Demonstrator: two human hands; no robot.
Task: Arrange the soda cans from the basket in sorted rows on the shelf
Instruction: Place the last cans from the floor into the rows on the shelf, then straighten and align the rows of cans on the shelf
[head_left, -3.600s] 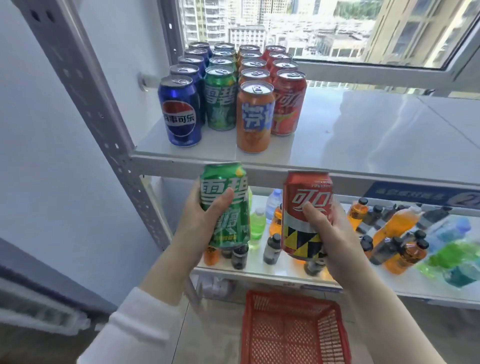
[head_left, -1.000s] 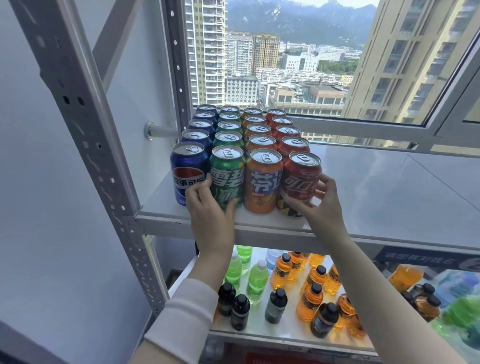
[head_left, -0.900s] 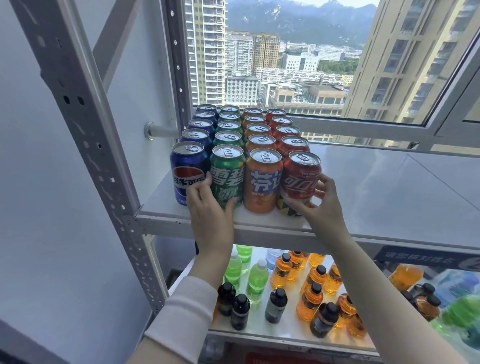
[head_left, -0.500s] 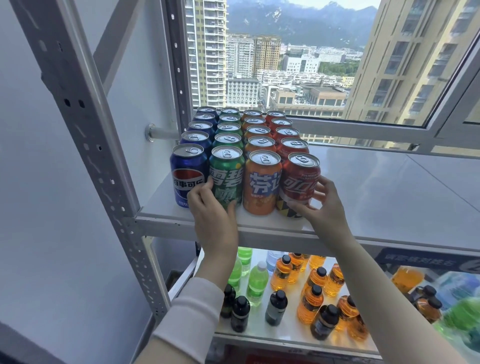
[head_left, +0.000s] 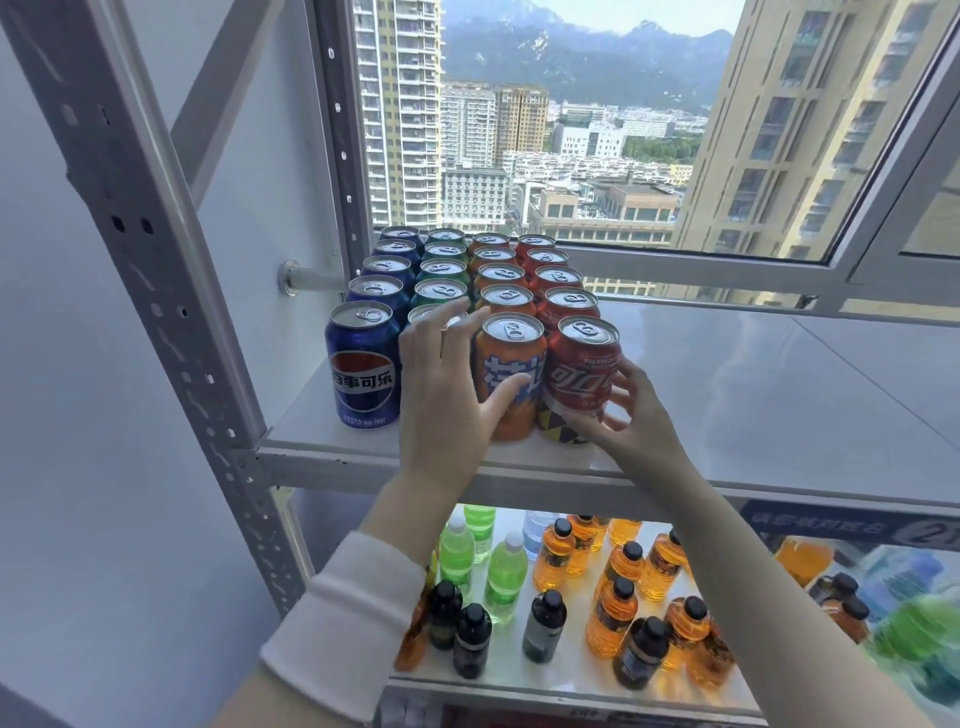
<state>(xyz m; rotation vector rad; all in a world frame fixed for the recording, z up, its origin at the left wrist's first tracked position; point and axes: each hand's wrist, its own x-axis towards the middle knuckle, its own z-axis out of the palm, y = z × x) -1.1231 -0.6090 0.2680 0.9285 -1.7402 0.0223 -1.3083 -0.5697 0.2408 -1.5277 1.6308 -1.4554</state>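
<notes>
Four sorted rows of cans are seen on the shelf (head_left: 753, 405) at centre frame: blue, green, orange, red, from left to right.

The front green can (head_left: 422, 314) is almost wholly covered by the left grip (head_left: 441, 395); only a sliver of its lid is seen. This grip is laid wide, with the fingers fairly straight up the can's front to the rim and the thumb pressed on the orange can (head_left: 511, 364).

The right grip (head_left: 623, 421) is wrapped round the lower right side of the front red can (head_left: 584, 374), thumb at its base.

Risks noted:
- The front cans are set close to the shelf's near edge. If one is dragged toward the viewer on release, it could be tipped onto the bottles (head_left: 613, 613) below.
- A sideways push could be passed along the packed front rank, so that it is skewed or the blue can (head_left: 363, 364) is nudged out of line.
</notes>
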